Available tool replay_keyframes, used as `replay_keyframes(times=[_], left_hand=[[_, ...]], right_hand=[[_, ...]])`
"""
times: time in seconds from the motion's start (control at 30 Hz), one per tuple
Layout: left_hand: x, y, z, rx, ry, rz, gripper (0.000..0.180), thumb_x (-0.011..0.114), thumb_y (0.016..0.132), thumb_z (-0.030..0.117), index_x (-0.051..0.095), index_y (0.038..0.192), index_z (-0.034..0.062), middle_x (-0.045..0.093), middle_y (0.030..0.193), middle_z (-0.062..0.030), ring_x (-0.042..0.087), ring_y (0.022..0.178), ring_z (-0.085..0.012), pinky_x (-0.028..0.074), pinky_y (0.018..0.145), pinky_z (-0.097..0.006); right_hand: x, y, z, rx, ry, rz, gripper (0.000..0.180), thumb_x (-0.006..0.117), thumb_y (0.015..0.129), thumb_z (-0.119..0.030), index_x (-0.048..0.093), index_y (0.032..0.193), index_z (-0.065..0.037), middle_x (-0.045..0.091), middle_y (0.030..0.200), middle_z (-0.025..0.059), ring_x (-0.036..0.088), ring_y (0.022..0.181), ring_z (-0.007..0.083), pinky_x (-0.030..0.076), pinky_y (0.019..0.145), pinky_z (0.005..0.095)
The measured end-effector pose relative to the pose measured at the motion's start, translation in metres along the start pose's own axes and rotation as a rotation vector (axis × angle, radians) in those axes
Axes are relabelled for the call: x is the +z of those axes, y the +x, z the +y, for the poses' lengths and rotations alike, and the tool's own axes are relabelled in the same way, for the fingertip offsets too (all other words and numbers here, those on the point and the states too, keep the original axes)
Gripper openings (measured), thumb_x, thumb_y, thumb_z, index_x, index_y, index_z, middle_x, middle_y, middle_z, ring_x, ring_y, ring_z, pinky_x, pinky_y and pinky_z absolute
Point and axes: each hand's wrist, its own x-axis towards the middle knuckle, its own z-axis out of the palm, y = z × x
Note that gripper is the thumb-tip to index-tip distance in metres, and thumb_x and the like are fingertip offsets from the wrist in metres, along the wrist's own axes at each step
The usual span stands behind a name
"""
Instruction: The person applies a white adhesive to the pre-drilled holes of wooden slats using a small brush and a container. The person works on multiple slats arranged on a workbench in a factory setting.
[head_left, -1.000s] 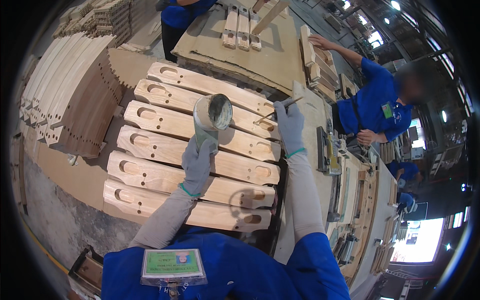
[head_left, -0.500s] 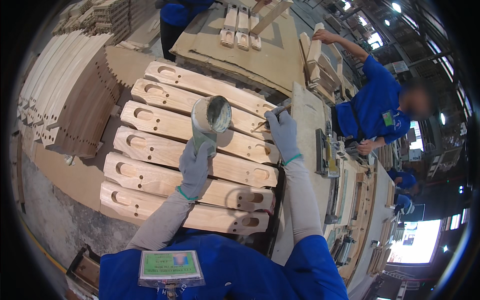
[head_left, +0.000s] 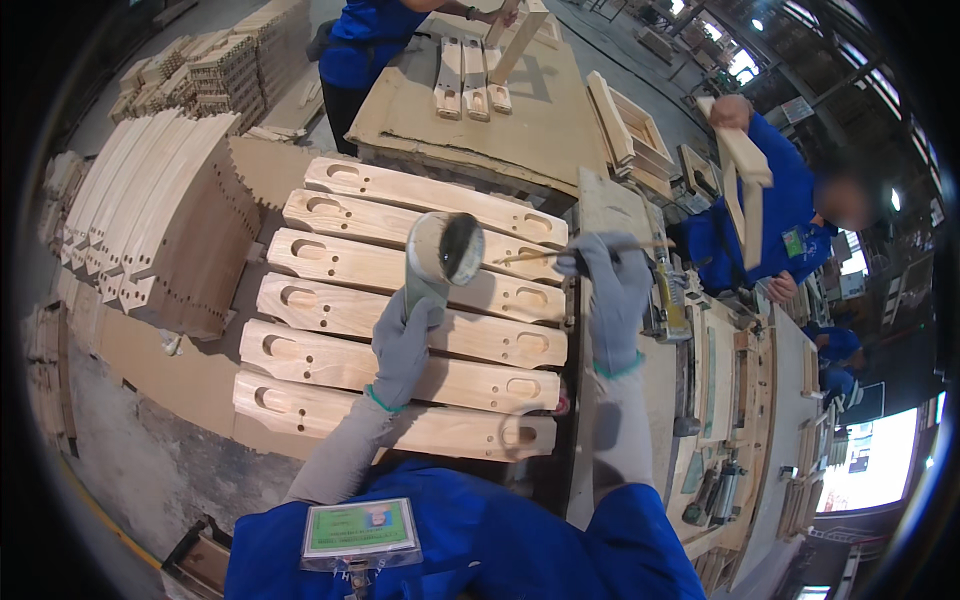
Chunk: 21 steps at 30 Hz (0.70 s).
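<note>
My left hand point(head_left: 402, 348), in a grey glove, grips a round whitish cup point(head_left: 427, 248) by the greenish part below it. The cup is tilted, so its dark, smeared inside shows. My right hand point(head_left: 615, 295), also gloved, pinches a thin stick point(head_left: 530, 256), perhaps a slim brush; its tip is too small to make out. The stick points left over the boards. Beneath both hands lie several pale wooden boards point(head_left: 400, 368) side by side, with an oval recess and small round holes near each end. The cup is held above the middle boards.
Curved wooden pieces point(head_left: 165, 220) stand stacked at the left. Beyond the boards is a table point(head_left: 400, 128) with wooden parts, where a co-worker point(head_left: 365, 45) stands. At the right, another co-worker point(head_left: 720, 220) holds a wooden frame point(head_left: 745, 190). Tools point(head_left: 715, 490) lie on the right-hand bench.
My right hand has drawn back right from the boards' ends, bringing the stick with it. The cup stays in my left hand. The right-hand co-worker has lifted a wooden frame.
</note>
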Motion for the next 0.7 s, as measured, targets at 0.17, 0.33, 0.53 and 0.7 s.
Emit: replay_keyframes(times=[0.17, 0.33, 0.53, 0.7], left_hand=[[0.0, -0.034, 0.043, 0.071, -0.105, -0.189, 0.029, 0.055, 0.09, 0.01, 0.054, 0.113, -0.0061, 0.063, 0.095, -0.0079, 0.058, 0.084, -0.0105, 0.05, 0.078, -0.025], [-0.001, -0.055, 0.069, 0.181, -0.181, -0.246, 0.024, 0.054, 0.09, 0.007, 0.055, 0.111, -0.0064, 0.063, 0.098, -0.0087, 0.058, 0.087, -0.0106, 0.048, 0.078, -0.024], [-0.013, -0.069, 0.085, 0.24, -0.057, -0.218, 0.021, 0.053, 0.09, 0.002, 0.054, 0.109, -0.0065, 0.061, 0.1, -0.008, 0.055, 0.086, -0.0105, 0.044, 0.079, -0.023], [-0.012, -0.08, 0.088, 0.345, -0.09, -0.165, 0.021, 0.05, 0.087, -0.002, 0.056, 0.107, -0.0048, 0.058, 0.089, -0.0028, 0.048, 0.078, -0.0071, 0.037, 0.07, -0.021]], right_hand=[[0.003, -0.073, -0.029, -0.23, -0.132, -0.128, 0.005, 0.057, 0.084, 0.006, 0.058, 0.088, 0.003, 0.063, 0.089, 0.011, 0.06, 0.078, 0.0137, 0.049, 0.07, 0.0252], [0.001, -0.108, -0.046, -0.358, -0.125, -0.052, 0.007, 0.06, 0.082, 0.006, 0.058, 0.089, 0.004, 0.064, 0.091, 0.0133, 0.06, 0.081, 0.0148, 0.049, 0.071, 0.0249], [0.002, -0.139, -0.065, -0.368, -0.031, 0.084, 0.008, 0.058, 0.083, 0.005, 0.056, 0.089, 0.003, 0.065, 0.092, 0.016, 0.065, 0.08, 0.0257, 0.053, 0.068, 0.0313], [0.004, -0.165, -0.069, -0.528, -0.41, -0.189, 0.012, 0.061, 0.078, 0.0, 0.062, 0.09, 0.001, 0.065, 0.098, 0.0148, 0.065, 0.085, 0.0281, 0.053, 0.074, 0.0359]])
